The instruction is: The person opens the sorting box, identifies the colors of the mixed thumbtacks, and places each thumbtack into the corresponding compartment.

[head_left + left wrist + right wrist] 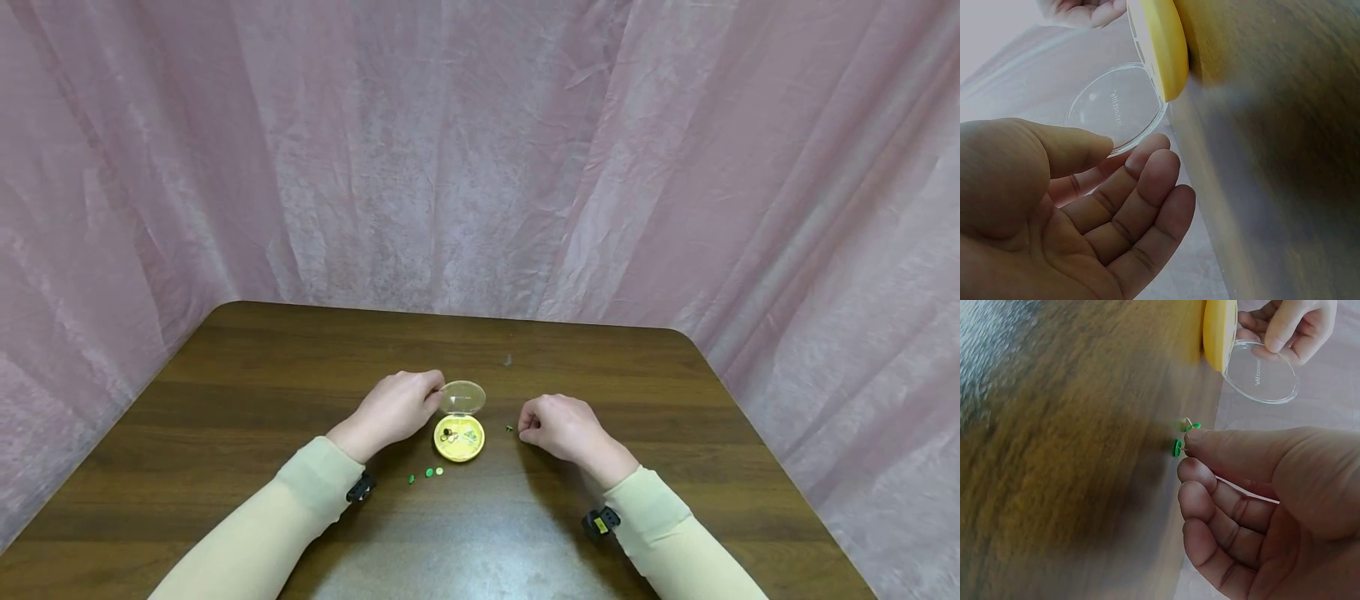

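A round yellow case (459, 454) lies on the table, its clear lid (462, 397) raised on the far side. Small dark rings and other little pieces are inside it. My left hand (401, 406) pinches the lid's left edge between thumb and index finger; the left wrist view shows the lid (1107, 106) there. To the right of the case, my right hand (561, 427) is low at the tabletop. In the right wrist view its thumb and index finger pinch the pin of a green thumbtack (1177, 448). Another green thumbtack (1194, 427) is just beside the thumb tip.
Several small green and yellowish round pieces (429, 472) lie on the table in front of the case, to its left. A small pale mark (507, 360) shows on the brown wooden table (600, 358) farther back. A pink curtain (450, 167) hangs behind the table.
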The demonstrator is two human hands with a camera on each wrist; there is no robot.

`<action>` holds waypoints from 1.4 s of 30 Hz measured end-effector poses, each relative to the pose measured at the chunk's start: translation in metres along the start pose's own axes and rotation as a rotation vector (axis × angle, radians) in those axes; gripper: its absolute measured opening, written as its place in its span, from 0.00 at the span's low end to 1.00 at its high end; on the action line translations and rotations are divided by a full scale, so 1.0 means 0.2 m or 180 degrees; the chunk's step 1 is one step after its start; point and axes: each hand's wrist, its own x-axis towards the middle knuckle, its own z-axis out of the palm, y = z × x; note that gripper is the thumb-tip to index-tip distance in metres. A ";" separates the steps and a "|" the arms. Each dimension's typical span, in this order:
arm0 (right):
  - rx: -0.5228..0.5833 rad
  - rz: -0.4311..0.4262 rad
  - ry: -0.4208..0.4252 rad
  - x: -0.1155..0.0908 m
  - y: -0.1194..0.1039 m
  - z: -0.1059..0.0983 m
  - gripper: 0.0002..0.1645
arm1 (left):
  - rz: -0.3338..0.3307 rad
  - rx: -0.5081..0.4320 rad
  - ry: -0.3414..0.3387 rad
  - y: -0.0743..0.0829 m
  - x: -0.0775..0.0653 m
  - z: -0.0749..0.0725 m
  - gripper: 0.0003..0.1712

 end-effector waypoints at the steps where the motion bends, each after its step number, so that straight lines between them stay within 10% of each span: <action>1: 0.0000 0.0008 0.0007 0.00 0.00 0.00 0.06 | 0.0003 0.0008 0.0003 0.00 0.00 0.00 0.05; 29: -0.0172 0.0110 0.0190 0.00 0.03 0.02 0.11 | -0.0027 -0.0031 -0.0022 -0.01 0.00 0.01 0.05; 42: 0.0733 0.0152 0.0241 0.01 0.00 -0.04 0.06 | -0.0004 -0.0067 -0.0032 -0.01 -0.01 0.01 0.05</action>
